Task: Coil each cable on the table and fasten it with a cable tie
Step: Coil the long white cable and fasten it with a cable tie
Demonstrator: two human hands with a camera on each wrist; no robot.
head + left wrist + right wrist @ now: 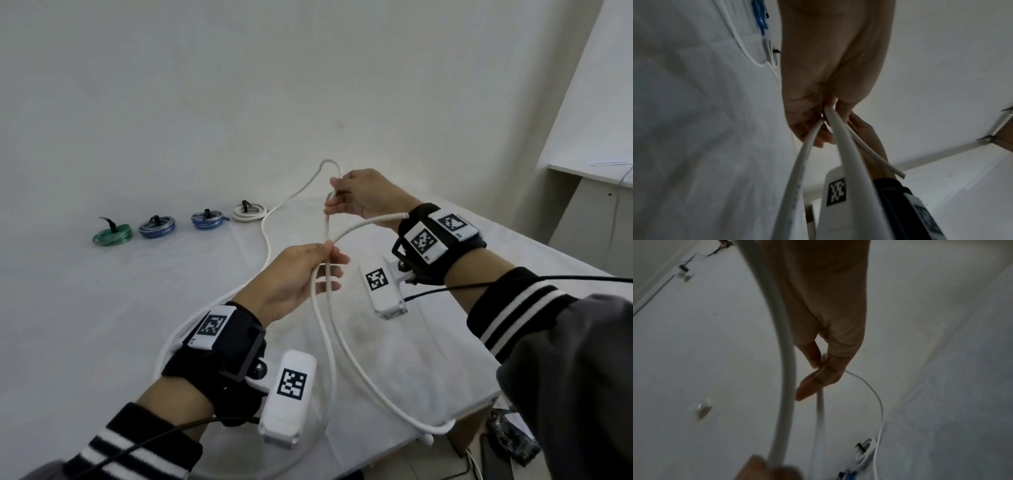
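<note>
A long white cable [329,329] hangs in a big loop over the table's near edge. My left hand [308,270] is raised over the table and pinches the crossing strands of that loop between thumb and fingers; the left wrist view shows the white cable [840,134] running out of my left hand [818,116]. Higher and farther off, my right hand [352,198] pinches the same cable where it bends back toward the table. In the right wrist view the right hand [824,365] pinches the thin strand of the white cable [820,404]. The cable's free end [404,215] sticks out under my right wrist.
Several tied coils lie in a row at the back left: green [112,234], two blue [157,226] [208,219] and white [249,211]. The table [102,308] is covered in white cloth; its right edge [513,240] drops to the floor. A white shelf [589,168] stands far right.
</note>
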